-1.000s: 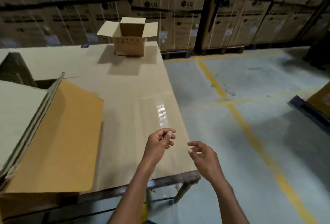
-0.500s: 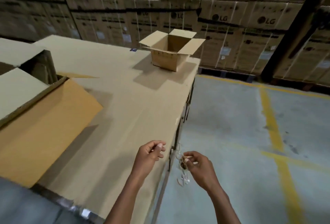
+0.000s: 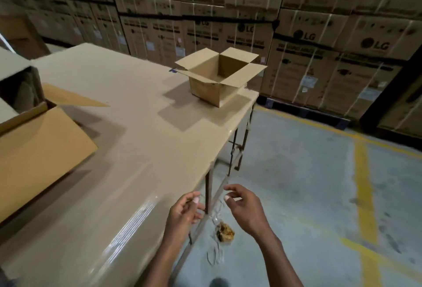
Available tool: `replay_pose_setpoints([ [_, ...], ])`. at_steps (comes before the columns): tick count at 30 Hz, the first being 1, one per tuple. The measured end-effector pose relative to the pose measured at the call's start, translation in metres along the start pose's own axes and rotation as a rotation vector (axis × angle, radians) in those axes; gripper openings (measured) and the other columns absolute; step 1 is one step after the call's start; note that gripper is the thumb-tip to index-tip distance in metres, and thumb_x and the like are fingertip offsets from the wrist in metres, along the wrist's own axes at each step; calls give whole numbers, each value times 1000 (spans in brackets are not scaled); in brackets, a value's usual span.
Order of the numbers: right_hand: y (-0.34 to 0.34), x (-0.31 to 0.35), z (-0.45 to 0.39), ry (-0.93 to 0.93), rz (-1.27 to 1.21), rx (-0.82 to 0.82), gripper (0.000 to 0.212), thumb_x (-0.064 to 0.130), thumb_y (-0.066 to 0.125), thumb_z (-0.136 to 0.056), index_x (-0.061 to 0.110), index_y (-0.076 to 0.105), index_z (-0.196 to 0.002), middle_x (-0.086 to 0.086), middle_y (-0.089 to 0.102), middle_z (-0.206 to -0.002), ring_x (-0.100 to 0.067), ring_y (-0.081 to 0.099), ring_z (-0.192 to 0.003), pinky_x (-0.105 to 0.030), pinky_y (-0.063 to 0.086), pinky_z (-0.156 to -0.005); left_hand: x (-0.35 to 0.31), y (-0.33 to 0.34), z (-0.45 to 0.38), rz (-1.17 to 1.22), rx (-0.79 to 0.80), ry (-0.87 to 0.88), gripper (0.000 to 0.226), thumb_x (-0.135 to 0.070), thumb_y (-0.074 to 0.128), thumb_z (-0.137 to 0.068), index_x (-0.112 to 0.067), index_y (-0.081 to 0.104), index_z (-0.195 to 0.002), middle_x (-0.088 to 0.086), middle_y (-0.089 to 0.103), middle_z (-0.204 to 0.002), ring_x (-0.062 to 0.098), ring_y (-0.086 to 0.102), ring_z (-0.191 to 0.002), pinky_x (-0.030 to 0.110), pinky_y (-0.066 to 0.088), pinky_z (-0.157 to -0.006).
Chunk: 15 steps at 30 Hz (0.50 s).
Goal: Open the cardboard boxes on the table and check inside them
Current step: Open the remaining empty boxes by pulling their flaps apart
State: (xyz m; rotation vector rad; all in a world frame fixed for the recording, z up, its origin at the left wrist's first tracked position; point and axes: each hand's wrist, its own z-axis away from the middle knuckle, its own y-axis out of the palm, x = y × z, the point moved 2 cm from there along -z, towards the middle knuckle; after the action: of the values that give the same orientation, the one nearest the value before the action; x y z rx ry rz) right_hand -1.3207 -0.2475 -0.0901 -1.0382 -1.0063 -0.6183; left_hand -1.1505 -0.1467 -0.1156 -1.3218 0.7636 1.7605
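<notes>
Both hands are hovering past the near corner of the counter [image 3: 127, 172]. Left hand [image 3: 185, 209]: fingers [image 3: 195, 200] curling loosely, thumb nearing fingertips. Right hand [image 3: 245, 206]: fingers [image 3: 228, 197] half curled, a little apart. Something thin and clear, maybe tape, is dangling between them; I cannot tell whether either hand is actually gripping it. Small box [image 3: 219, 76] is sitting open at the far corner, inside partly shadowed. Big box [image 3: 43, 149] at left is running out of view, flap lying outward.
</notes>
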Motion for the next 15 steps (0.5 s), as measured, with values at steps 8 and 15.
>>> replay_pose_setpoints([
  [8,-98,-26,-162,-13,14,-80,19,17,68,-95,28,72,-110,9,71,-100,1,66,-87,-9,48,-66,-58,122,-166,12,14,82,16,-24,58,-102,-26,72,-111,6,75,-89,20,66,-73,30,52,-69],
  [15,-170,-5,-309,-122,14,-74,21,14,69,-93,28,73,-109,8,73,-98,5,65,-89,-8,49,-69,-140,208,-281,-10,30,185,16,-20,58,-103,-21,71,-112,-2,73,-82,14,62,-70,27,52,-70],
])
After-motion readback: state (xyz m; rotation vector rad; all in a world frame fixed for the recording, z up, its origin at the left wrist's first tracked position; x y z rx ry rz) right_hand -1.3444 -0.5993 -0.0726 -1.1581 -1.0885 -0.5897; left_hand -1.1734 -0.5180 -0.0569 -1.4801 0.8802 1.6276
